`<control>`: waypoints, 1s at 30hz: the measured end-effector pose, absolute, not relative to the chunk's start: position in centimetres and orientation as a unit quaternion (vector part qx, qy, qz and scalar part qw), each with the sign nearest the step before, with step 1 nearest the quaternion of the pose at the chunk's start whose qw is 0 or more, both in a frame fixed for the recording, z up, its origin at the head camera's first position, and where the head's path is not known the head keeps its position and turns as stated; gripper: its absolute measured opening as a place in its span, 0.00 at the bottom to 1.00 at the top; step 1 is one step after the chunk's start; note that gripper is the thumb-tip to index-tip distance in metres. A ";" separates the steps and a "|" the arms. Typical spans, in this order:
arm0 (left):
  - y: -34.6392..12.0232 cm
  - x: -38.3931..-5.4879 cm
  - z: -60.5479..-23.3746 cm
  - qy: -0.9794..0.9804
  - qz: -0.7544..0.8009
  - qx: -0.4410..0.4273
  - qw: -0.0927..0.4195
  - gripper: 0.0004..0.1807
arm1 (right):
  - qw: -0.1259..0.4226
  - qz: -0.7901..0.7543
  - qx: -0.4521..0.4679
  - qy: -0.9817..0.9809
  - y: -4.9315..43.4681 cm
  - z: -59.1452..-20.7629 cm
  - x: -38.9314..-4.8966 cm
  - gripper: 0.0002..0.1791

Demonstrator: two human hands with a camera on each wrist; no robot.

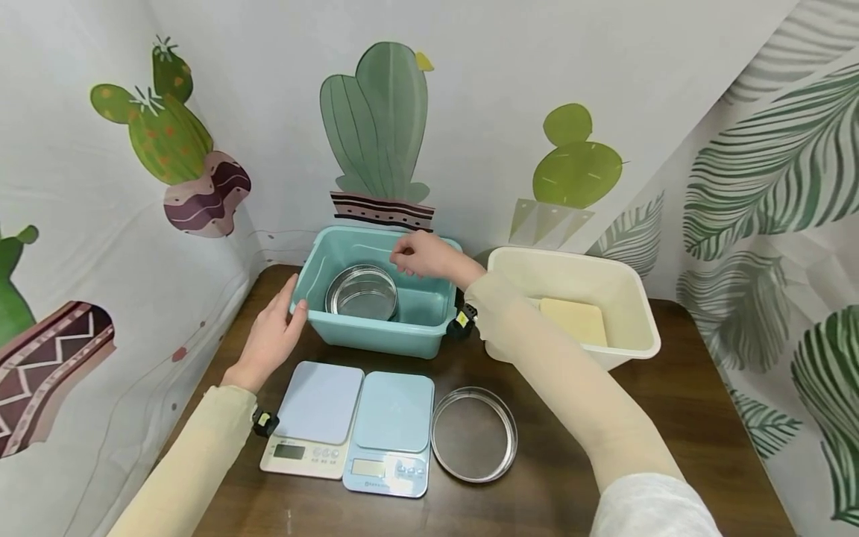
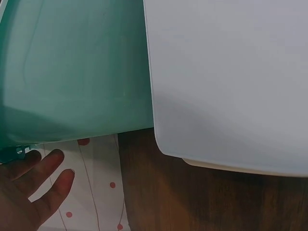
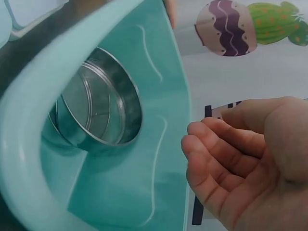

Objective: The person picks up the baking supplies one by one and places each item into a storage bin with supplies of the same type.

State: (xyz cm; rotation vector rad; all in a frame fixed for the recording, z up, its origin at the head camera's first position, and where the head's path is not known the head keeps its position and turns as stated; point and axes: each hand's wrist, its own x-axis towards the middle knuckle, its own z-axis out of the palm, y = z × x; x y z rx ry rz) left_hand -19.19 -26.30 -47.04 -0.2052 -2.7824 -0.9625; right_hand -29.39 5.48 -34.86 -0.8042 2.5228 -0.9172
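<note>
A teal plastic basin stands at the back of the table. Inside, on its left, sits a round metal sieve; the right wrist view shows its shiny wall, tilted, with what looks like another rim beneath. My left hand is at the basin's left side, fingers extended and thumb by the front left corner; in the left wrist view its fingers are beside the basin's edge. Above the basin's right part hovers my right hand, fingers loosely bent, with nothing held.
Two kitchen scales, one white and one light blue, lie side by side in front of the basin. Right of them is another round sieve. A cream basin at the right contains a yellow block.
</note>
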 end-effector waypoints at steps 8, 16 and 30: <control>-26.2 -19.1 -46.9 -0.937 -0.328 -0.069 0.099 0.36 | 0.144 -0.333 -0.293 0.885 6.9 -34.4 -27.7 0.15; -26.1 -19.0 -46.9 -0.938 -0.325 -0.065 0.098 0.36 | 0.121 -0.339 -0.313 0.879 8.6 -34.4 -26.1 0.13; -26.2 -19.1 -47.1 -0.936 -0.329 -0.069 0.104 0.36 | 0.099 -0.349 -0.323 0.874 11.5 -34.7 -24.2 0.13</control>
